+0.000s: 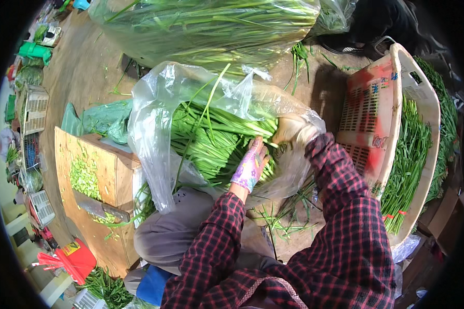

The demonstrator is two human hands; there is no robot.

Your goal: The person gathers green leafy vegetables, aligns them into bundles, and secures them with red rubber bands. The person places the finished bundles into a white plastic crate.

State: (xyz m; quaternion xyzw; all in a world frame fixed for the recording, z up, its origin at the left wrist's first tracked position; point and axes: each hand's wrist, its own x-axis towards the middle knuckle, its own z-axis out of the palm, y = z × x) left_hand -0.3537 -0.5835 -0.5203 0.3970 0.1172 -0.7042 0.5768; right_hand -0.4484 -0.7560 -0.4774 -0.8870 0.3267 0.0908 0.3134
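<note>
A clear plastic bag (154, 112) lies with its mouth spread before my knees. Inside it are bundled garlic chives (205, 143), their pale cut ends towards the right. My left hand (251, 164), in a flower-patterned glove, rests against those ends with its fingers extended. At the bag's right side, my right hand (294, 129) is beside the upper bundle's ends. Plastic film and blur cover it, so its grip is unclear. One long loose stalk (212, 92) crosses over the bag's mouth.
A large bag of long green stalks (216, 34) lies beyond. A plastic crate (371, 116) at right holds banded greens (406, 166). On the left, a wooden block (120, 177) carries a cleaver (100, 208) and chopped bits (84, 175). A red container (79, 257) stands lower left.
</note>
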